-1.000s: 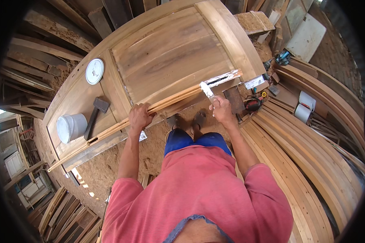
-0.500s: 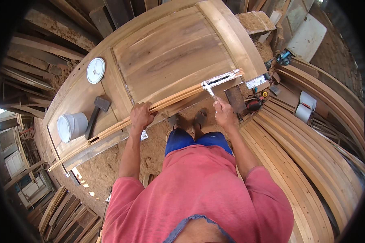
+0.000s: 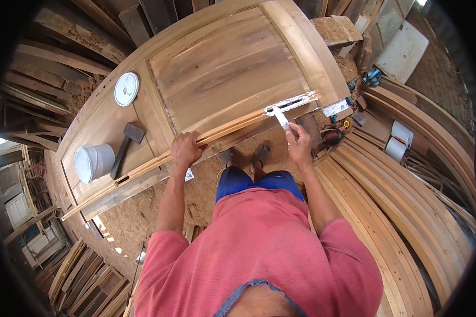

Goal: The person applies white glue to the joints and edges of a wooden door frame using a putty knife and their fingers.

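Observation:
A long narrow wooden strip [image 3: 227, 128] lies along the near edge of a large panelled wooden door [image 3: 317, 55]. My left hand [image 3: 186, 149] is closed around the strip near its middle. My right hand [image 3: 300, 141] grips a flat spreader [image 3: 281, 117] coated in white, glue-like paste. Its tip touches the strip's right part, where white paste [image 3: 296, 101] surrounds a dark slot. Standing on the door at the left are a white bucket [image 3: 94, 162] and a dark-headed mallet [image 3: 127, 145]. Farther back lies a round white lid [image 3: 126, 89] with smears on it.
Long curved-looking planks [image 3: 386, 211] are stacked at my right. Beyond them sit a blue power tool [image 3: 372, 77], a red-and-black tool [image 3: 331, 136] and a white roll [image 3: 399, 140]. Rough boards [image 3: 63, 58] crowd the far left. Sawdust [image 3: 143, 211] covers the ground around my feet.
The spreader's tip has moved slightly right along the pasted part of the strip, and my right hand has turned and shifted right. My left hand stays on the strip.

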Action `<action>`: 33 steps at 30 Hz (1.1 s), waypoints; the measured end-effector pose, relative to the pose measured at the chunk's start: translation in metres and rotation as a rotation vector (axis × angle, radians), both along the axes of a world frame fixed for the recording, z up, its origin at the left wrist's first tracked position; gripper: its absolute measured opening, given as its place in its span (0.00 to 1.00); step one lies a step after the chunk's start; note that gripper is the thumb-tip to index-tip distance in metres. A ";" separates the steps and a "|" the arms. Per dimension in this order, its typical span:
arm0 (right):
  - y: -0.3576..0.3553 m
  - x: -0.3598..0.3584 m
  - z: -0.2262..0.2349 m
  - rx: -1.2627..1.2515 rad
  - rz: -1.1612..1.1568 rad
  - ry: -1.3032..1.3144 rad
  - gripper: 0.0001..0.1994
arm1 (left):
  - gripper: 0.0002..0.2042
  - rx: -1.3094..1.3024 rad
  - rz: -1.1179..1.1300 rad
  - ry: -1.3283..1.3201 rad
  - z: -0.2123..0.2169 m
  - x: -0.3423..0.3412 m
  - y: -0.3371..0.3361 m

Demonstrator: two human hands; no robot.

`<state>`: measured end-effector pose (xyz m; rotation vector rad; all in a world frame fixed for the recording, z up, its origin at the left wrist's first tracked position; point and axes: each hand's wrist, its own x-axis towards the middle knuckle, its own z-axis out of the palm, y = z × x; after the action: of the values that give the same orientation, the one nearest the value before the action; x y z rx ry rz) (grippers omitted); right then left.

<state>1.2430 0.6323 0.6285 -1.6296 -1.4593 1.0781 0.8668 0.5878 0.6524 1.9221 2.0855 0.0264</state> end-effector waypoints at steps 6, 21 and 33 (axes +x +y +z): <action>0.009 0.003 0.002 0.223 0.089 -0.246 0.15 | 0.19 0.014 -0.017 -0.004 -0.005 0.000 0.000; 0.031 0.019 0.010 0.408 0.165 -0.397 0.13 | 0.20 0.011 -0.006 0.007 -0.003 -0.002 -0.002; 0.036 0.034 0.005 0.112 0.287 -0.165 0.14 | 0.20 -0.034 0.025 0.003 0.003 0.003 0.001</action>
<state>1.2769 0.6684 0.6332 -1.4901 -1.8715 1.0117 0.8703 0.5884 0.6554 1.8777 2.0979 -0.0067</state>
